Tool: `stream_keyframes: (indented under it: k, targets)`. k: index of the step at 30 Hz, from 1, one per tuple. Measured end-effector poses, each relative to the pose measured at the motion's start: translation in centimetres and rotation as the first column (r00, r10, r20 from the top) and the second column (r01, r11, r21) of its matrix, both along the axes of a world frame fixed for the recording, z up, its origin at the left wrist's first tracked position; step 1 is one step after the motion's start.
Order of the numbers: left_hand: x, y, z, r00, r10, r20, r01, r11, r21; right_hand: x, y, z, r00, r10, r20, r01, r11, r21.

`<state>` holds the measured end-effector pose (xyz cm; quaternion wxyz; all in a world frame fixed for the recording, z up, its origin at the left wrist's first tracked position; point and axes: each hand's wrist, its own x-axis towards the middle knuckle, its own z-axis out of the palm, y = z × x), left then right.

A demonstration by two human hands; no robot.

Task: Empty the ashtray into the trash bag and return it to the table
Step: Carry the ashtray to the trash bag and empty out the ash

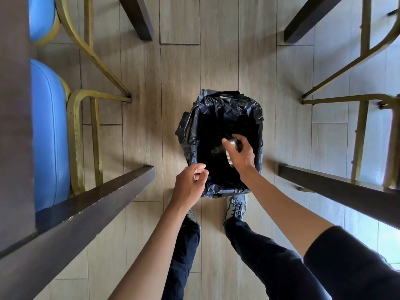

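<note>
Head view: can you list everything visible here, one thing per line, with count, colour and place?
Black plastic trash bag: one, black, open on the floor at centre.
Shiny metal ashtray: one, silver, tilted over the bag's opening.
Dark wooden tables: at least two, dark brown, left and right edges.
Blue padded chairs with gold metal frames: two, left side.
Gold metal chair frames: right side, count unclear.
Pale wood-plank floor: beige, throughout.
Grey shoes: two, below the bag.
Left hand: at the bag's near rim, fingers pinching it.
Right hand: holding the ashtray.
</note>
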<state>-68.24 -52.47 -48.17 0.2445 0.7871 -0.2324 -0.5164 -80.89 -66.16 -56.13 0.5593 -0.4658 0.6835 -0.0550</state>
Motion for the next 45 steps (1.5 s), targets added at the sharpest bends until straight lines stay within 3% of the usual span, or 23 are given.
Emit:
stream_keyframes:
  k: [5, 10, 15, 24, 34, 36, 39, 45]
  targets:
    - [0.4, -0.4, -0.3, 1.0, -0.015, -0.001, 0.015, 1.0, -0.001, 0.3, -0.3, -0.6, 0.993, -0.103, 0.052, 0.1, 0.994, 0.05]
    - [1.1, -0.3, -0.4, 1.0, -0.024, 0.0, 0.024, 1.0, 0.004, 0.3, 0.2, -0.7, 0.986, 0.164, -0.019, -0.165, 0.986, -0.023]
    - [1.2, 0.1, -0.4, 1.0, -0.01, 0.002, 0.01, 1.0, 0.016, 0.1, 0.5, -0.8, 0.892, 0.425, -0.151, -0.442, 0.892, -0.099]
    - [1.0, 0.4, -0.5, 1.0, -0.016, -0.001, 0.016, 1.0, 0.011, -0.2, 1.2, -1.1, 0.822, 0.504, -0.265, -0.545, 0.83, -0.114]
    - [1.0, 0.6, -0.5, 1.0, -0.021, 0.001, 0.021, 1.0, 0.01, 0.6, 1.5, -0.5, 0.854, 0.466, -0.232, -0.51, 0.838, -0.195]
    - [0.9, 0.8, -0.4, 1.0, -0.023, 0.005, 0.022, 1.0, 0.011, 0.8, 1.4, -0.4, 0.821, 0.521, -0.234, -0.562, 0.808, -0.173]
    - [0.7, 0.9, -0.3, 1.0, -0.021, 0.009, 0.021, 1.0, 0.008, 1.2, 0.9, -0.2, 0.878, 0.431, -0.207, -0.455, 0.887, -0.082]
    - [0.3, 1.0, 0.1, 1.0, -0.02, 0.005, 0.02, 1.0, 0.008, 1.3, 0.8, 0.2, 0.855, 0.451, -0.255, -0.486, 0.869, -0.092]
